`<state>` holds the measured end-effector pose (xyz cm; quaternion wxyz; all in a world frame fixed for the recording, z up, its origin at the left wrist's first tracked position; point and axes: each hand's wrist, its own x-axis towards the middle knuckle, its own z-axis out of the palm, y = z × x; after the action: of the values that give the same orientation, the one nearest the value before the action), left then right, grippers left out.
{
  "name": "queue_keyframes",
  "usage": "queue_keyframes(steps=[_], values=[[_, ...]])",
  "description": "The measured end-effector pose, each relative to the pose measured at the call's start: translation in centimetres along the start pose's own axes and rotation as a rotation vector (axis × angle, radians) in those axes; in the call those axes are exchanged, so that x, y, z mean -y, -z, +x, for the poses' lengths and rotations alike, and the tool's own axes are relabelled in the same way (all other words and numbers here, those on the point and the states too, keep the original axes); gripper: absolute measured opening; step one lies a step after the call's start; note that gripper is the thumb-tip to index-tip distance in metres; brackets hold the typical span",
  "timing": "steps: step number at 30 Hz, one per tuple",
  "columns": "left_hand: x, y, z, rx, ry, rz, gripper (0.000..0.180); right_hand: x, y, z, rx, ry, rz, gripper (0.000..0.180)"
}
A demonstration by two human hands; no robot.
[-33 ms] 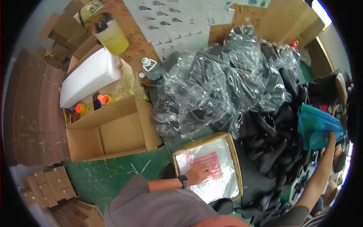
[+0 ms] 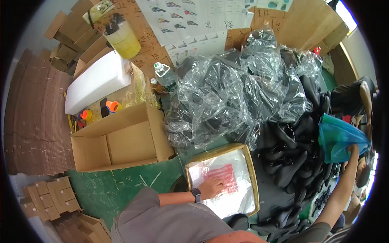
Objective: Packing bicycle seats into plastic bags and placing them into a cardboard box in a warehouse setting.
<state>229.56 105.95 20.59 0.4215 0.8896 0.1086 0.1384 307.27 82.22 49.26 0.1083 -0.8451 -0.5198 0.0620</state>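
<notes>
My left hand (image 2: 212, 188), with a dark watch on its wrist, rests on a stack of clear plastic bags (image 2: 239, 198) with a red printed patch. Its fingers lie on the top bag with nothing gripped. The stack fills a shallow cardboard box (image 2: 253, 178) in front of me. Out to the right, my right arm is stretched away, and my right hand (image 2: 353, 149) is closed on a blue plastic bag (image 2: 338, 137). Part of that hand is hidden by the bag's folds. Many black bicycle saddles (image 2: 291, 170) are heaped between the box and the blue bag.
Clear plastic wrap (image 2: 223, 89) covers dark items at the back. An open cardboard box (image 2: 131, 148) stands left on the green table (image 2: 105, 186). Behind it are white foam sheets (image 2: 97, 83), a yellow bucket (image 2: 125, 42) and a bottle (image 2: 165, 77). Flattened cartons (image 2: 34, 117) are stacked far left.
The whole view has shifted very slightly. Both hands keep their places, the left on the plastic bags and the right on the blue bag.
</notes>
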Motion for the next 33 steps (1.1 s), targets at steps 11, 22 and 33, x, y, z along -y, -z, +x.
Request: queue_keyframes(steps=[11, 22, 33], values=[[-1.4, 1.7, 1.8, 0.010, 0.046, -0.019, 0.008, 8.8, 1.3, 5.0, -0.061, -0.272, -0.624, 0.076], [-3.2, -0.6, 2.6, 0.109, 0.012, 0.082, 0.022, 33.7, 6.1, -10.1, -0.664, -0.348, -0.231, 0.069], [-16.4, 3.4, 14.9, 0.075, 0.094, -0.706, 0.096, 47.1, -4.0, -14.0, 0.244, 0.021, 0.577, 0.071]])
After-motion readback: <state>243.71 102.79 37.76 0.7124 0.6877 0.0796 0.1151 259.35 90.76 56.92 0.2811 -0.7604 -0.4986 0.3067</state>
